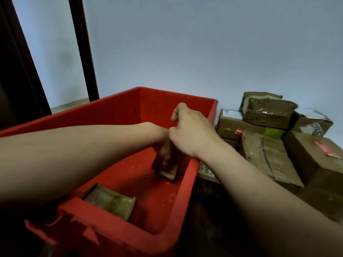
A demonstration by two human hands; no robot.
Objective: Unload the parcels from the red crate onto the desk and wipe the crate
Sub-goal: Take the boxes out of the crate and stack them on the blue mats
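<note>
Pale blue-grey wall (pixel 204 43) fills the bkgd, w/ a dark door frame (pixel 81 47) at far left. On my feed the red crate (pixel 115 112) sits on a dark surface (pixel 207 230). Its long axis runs away from the camera toward the wall, angled a bit to the right. Plastic looks scuffed, w/ pale specks on the floor and inner walls, and the near rim is chipped and ragged.

My view shows the left hand (pixel 163 151) reaching down inside, fingers pointing down and curled round a small parcel (pixel 169 172). That parcel is brown cardboard, low in the crate close to the right wall, tilted w/ a pale lower corner toward the crate floor. Can't tell if it touches the floor.

The right hand (pixel 191 130) hangs over the crate by the right rim, just beside the left wrist, fingers curled in. I can't tell if it pinches anything.

A second parcel (pixel 111 203) lies flat in the near-left corner: brown, wrapped in glossy tape, long axis approx. along the near wall.

Right of the crate, a stack of parcels (pixel 269 145) sits by the wall: brown boxes, crumpled, taped, some w/ red or white labels.
</note>
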